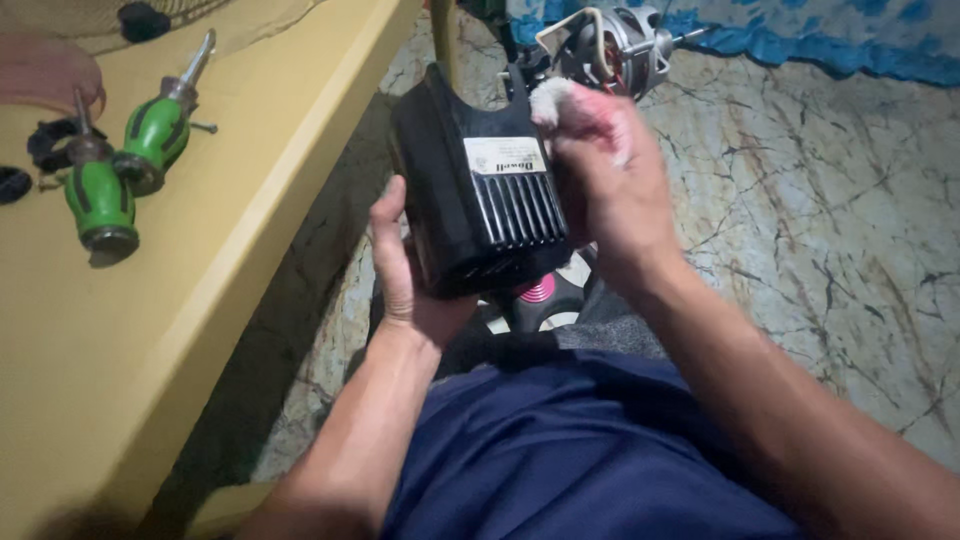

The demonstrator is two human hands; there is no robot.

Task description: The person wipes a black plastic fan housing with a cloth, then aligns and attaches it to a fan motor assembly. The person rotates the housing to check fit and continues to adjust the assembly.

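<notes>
My left hand [405,275] grips a black plastic housing [470,190] from below and from its left side. The housing has a white label and a block of vent slots on its upper face. My right hand [610,180] presses a small white and pink cloth [560,100] against the housing's upper right edge. Both hands hold the housing over my lap, above dark blue shorts [570,460].
A yellow table [150,330] at the left carries two green-handled screwdrivers [125,165] and small black parts [45,145]. Another person's hand [45,75] rests at its far left corner. An electric motor [615,45] lies on the marbled floor [820,200], near blue cloth [800,40].
</notes>
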